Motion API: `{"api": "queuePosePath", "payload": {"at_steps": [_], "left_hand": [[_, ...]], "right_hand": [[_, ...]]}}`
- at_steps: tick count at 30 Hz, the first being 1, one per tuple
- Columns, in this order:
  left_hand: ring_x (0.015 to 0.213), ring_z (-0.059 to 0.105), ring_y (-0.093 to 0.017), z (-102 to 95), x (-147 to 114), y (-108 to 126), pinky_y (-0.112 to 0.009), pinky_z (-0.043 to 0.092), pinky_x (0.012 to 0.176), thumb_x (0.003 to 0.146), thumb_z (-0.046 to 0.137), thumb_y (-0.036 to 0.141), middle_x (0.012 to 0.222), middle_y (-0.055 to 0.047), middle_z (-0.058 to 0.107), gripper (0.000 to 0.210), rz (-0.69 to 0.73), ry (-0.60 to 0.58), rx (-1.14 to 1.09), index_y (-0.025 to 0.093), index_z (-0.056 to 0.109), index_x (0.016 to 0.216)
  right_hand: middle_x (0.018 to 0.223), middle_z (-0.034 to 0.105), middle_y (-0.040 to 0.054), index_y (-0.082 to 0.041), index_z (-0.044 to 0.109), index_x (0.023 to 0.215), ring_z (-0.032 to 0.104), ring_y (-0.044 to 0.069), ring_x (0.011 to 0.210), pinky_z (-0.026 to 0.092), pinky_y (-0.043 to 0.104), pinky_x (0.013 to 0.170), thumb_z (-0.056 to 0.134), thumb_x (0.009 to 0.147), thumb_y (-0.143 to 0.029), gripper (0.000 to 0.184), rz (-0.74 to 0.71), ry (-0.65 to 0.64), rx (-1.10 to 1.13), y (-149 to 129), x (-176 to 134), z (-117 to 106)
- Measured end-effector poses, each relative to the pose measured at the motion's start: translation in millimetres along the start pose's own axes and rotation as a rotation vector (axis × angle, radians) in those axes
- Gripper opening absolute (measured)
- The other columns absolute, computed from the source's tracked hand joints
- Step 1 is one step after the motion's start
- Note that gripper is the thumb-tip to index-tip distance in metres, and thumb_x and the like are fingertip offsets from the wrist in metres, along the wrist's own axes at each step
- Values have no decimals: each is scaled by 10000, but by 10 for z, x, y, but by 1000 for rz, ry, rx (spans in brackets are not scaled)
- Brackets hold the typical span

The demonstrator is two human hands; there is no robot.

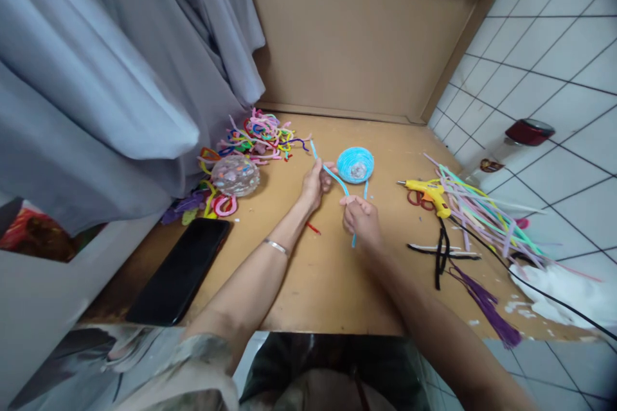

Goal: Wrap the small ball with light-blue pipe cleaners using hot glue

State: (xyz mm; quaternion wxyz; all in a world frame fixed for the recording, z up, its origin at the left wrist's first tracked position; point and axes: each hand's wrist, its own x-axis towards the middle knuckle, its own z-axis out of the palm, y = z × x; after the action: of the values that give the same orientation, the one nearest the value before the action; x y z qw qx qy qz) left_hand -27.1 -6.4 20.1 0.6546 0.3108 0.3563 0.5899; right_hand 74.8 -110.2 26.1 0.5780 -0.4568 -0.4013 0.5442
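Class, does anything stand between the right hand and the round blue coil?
Only a length of light-blue strip shows in the gap between the right hand and the round blue coil; whether it joins the coil is unclear. Nothing bulky visibly blocks the way; the yellow glue gun lies off to the right.

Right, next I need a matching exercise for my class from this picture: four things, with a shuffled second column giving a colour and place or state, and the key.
1. Glue gun
2. Phone
3. Tassel
4. Strip

A. Purple, lying at the near right
B. Light blue, held by left hand and right hand
C. Yellow, lying on the right
D. Black, lying at the near left

Pairs: 1-C, 2-D, 3-A, 4-B
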Motion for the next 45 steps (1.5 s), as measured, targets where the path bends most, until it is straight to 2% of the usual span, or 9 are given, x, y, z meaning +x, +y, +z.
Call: {"api": "queuePosePath", "payload": {"at_steps": [4,7,10,13,18,26,32,42,45], "left_hand": [[509,481,-72,81,-210,-212,-195,320,475,692,734,603,666,-20,656,485,66,-273,212,130,673,775],[569,519,-104,94,-292,-294,-214,385,569,714,708,590,557,17,572,452,140,-334,335,140,671,726],[513,421,-91,75,-275,-285,-215,334,543,802,632,524,475,51,449,396,230,-220,390,158,630,652],[509,387,-85,53,-219,-224,-218,315,543,850,591,424,496,50,436,376,291,-55,364,166,569,578],[503,376,-86,30,-146,-154,-222,310,545,876,564,367,493,51,414,392,276,127,331,169,528,540],[457,320,-67,43,-118,-96,-211,265,486,851,616,480,467,61,370,457,225,139,253,165,506,539],[393,288,-46,76,-146,-33,-208,193,429,836,622,500,507,51,476,410,95,116,170,158,547,621],[400,294,-49,40,-44,-56,-213,219,438,817,663,439,438,73,404,381,95,236,131,156,549,589],[406,306,-45,22,-32,-24,-203,219,430,810,673,458,451,74,404,382,83,192,75,156,548,613]], "right_hand": [[362,316,-130,-193,570,719,232,39,294,170,194,343,623,747,-416,231,13,-38,75,-64,82,-90],[356,341,-122,-195,563,709,265,48,282,186,196,338,607,756,-353,171,72,-47,107,-69,99,-118],[349,355,-115,-192,556,688,287,54,276,190,197,341,591,751,-294,125,138,-64,115,-50,86,-100],[347,362,-111,-181,572,689,292,54,274,187,200,341,575,742,-277,110,168,-91,124,-13,39,-35],[339,359,-111,-180,575,666,292,53,274,189,199,340,586,686,-295,117,204,-84,110,25,-48,58],[361,406,-95,-168,597,703,335,67,293,205,202,342,538,672,-297,145,316,-102,11,-46,-116,98],[380,449,-80,-176,593,679,362,67,300,193,192,332,559,663,-375,202,355,-126,-71,-12,-162,118],[358,247,-130,-203,495,540,157,18,320,123,178,339,610,630,-371,223,245,-85,-13,51,-120,107],[372,249,-132,-199,513,565,161,19,324,124,184,343,633,654,-393,245,214,-100,6,76,-127,99]]}}
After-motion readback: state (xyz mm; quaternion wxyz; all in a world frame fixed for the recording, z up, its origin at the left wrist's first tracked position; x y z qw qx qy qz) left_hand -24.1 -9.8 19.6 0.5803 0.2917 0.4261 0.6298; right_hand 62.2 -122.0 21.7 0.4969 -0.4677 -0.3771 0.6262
